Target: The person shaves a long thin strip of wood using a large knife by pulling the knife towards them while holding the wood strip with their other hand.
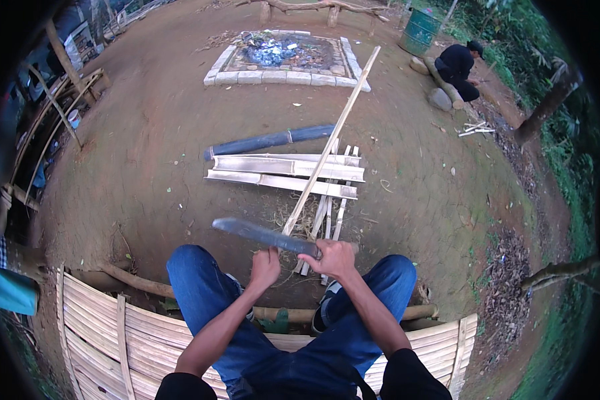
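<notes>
My right hand (335,259) is closed round the handle of a machete (263,234), its broad blade pointing left between my knees. A long, pale bamboo strip (335,141) slants away to the upper right. Its near part passes behind the blade, and my left hand (265,268) is closed on its lower end, just below the blade. Beyond my hands lie split bamboo halves (283,185) with their pale insides up, and a dark whole bamboo pole (270,142). Several narrow bamboo strips (341,212) lie on the ground under the long one.
Thin shavings (293,217) litter the dirt near my feet. I sit on a slatted bamboo bench (147,333). Farther off are a brick-edged fire pit (280,78), a green drum (419,32) and another person (457,67) crouching by a log. A bamboo railing (37,137) stands left.
</notes>
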Demonstrator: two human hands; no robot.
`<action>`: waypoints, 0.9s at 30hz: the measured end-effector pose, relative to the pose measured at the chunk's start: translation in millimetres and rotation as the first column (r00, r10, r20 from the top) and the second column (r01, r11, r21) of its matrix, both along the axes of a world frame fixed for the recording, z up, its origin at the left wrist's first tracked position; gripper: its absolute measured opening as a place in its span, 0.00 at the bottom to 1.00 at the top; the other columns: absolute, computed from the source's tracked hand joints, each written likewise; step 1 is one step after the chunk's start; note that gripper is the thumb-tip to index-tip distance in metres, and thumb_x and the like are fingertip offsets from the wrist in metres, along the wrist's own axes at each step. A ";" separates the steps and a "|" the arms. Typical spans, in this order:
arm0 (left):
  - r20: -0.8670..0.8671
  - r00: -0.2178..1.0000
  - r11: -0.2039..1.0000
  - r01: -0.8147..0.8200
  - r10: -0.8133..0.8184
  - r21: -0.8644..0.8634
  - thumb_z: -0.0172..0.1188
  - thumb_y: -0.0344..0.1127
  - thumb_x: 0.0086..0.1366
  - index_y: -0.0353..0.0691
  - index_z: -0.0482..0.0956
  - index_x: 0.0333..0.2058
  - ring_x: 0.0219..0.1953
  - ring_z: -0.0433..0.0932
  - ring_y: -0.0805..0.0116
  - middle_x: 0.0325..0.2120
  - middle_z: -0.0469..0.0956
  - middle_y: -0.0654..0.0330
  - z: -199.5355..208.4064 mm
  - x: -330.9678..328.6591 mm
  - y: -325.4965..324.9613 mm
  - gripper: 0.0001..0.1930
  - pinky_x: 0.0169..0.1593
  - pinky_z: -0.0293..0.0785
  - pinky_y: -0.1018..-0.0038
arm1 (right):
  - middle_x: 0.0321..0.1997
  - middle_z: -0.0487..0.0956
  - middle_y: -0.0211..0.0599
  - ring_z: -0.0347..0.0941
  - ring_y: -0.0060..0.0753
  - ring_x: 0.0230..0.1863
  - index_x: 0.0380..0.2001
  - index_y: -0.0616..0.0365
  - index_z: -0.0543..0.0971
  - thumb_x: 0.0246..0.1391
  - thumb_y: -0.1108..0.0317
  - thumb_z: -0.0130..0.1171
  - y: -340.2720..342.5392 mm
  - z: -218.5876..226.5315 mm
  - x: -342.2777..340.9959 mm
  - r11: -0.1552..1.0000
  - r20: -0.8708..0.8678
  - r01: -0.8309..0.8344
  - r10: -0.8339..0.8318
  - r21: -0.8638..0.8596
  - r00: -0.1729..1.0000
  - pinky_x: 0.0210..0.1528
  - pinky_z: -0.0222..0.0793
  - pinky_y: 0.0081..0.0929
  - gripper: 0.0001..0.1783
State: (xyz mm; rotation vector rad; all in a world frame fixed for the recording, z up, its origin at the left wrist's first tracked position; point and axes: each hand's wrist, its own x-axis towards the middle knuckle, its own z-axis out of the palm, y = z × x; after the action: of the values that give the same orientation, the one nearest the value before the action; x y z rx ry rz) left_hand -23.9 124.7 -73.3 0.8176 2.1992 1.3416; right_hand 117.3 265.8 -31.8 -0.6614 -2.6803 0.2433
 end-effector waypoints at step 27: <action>0.235 0.966 0.991 0.121 -0.105 -0.052 0.36 0.49 0.72 0.36 0.68 0.18 0.17 0.65 0.63 0.12 0.66 0.58 -6.2 -5.2 -5.8 0.28 0.28 0.63 0.64 | 0.14 0.76 0.43 0.77 0.48 0.19 0.20 0.54 0.81 0.46 0.34 0.57 17.9 -11.8 2.0 0.939 0.042 0.136 -0.129 -0.315 0.991 0.24 0.72 0.41 0.30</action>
State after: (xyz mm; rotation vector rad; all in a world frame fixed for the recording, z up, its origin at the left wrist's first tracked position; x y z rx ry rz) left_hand -29.1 118.9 -79.5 0.7114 1.9748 1.2354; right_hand 119.3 283.7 -43.6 -0.9401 -2.6246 0.6436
